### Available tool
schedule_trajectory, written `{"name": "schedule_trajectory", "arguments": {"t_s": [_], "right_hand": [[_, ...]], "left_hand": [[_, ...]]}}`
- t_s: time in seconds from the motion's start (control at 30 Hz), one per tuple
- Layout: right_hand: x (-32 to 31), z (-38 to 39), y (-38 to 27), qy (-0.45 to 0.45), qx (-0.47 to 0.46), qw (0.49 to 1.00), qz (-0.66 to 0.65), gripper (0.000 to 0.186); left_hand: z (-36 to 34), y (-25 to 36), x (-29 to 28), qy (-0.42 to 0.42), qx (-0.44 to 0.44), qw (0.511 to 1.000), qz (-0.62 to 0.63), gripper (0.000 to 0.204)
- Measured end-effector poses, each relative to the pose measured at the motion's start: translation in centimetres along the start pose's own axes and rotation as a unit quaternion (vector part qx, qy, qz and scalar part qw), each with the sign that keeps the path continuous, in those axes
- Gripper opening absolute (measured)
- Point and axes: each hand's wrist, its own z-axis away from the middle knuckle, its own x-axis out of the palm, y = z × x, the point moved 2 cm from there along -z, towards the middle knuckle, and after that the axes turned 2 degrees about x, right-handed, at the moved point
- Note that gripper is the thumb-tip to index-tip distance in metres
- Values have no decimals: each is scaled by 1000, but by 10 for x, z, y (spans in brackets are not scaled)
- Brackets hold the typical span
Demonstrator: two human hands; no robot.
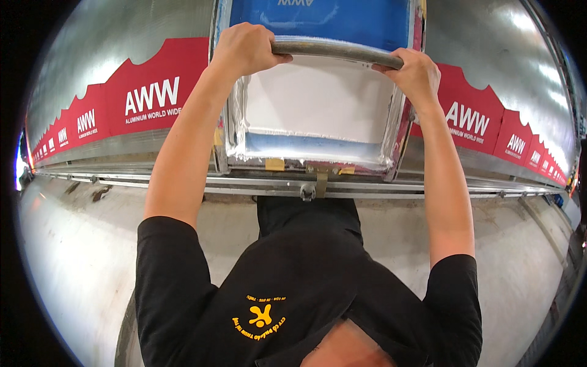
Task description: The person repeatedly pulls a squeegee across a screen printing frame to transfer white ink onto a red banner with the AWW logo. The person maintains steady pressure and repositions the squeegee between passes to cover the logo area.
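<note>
- Left hand [247, 49]: fingers wrapped over the left end of a long, grey-brown, round-edged bar [336, 50], thumb on its near side.
- Right hand [416, 74]: grasps the right end of the same bar, thumb on the near side.
- Bar: held by 2 hands, spans crosswise between the left and right edges of a rectangular, light-coloured screen frame [221, 147] smeared with white, well apart from its near edge.
- Smooth white layer [318, 95]: covers the screen on the near side of the bar.
- Glossy blue screen area [361, 15]: visible beyond the bar; a narrower blue strip runs along the frame's near edge.
- Screen frame: positioned at the near edge of a long, silver-grey table [104, 37].
- Red printed panels [153, 92]: extend along the table on 2 sides of the frame.
- Straight metal rail [367, 186]: follows the table's near edge.
</note>
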Motion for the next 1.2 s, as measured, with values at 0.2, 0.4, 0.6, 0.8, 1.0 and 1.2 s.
{"name": "schedule_trajectory", "arguments": {"t_s": [0.2, 0.4, 0.6, 0.8, 1.0, 1.2], "right_hand": [[27, 140, -1, 126, -113, 985, -20, 33], [20, 245, -11, 118, -111, 985, -60, 42], [15, 292, -22, 7, -99, 993, -62, 43], [-20, 209, -12, -3, -137, 987, -79, 36], [-39, 31, -5, -1, -44, 998, -48, 52], [-7, -37, 8, 2, 9, 1000, -15, 56]], "left_hand": [[122, 20, 69, 72, 17, 995, 66, 43], [233, 62, 99, 114, 34, 990, 71, 54], [280, 80, 104, 89, 50, 995, 4, 59], [196, 45, 41, -36, 51, 998, 33, 67], [35, 2, -29, 22, 61, 998, -27, 70], [-43, -18, -12, 95, 73, 993, -7, 68]]}}
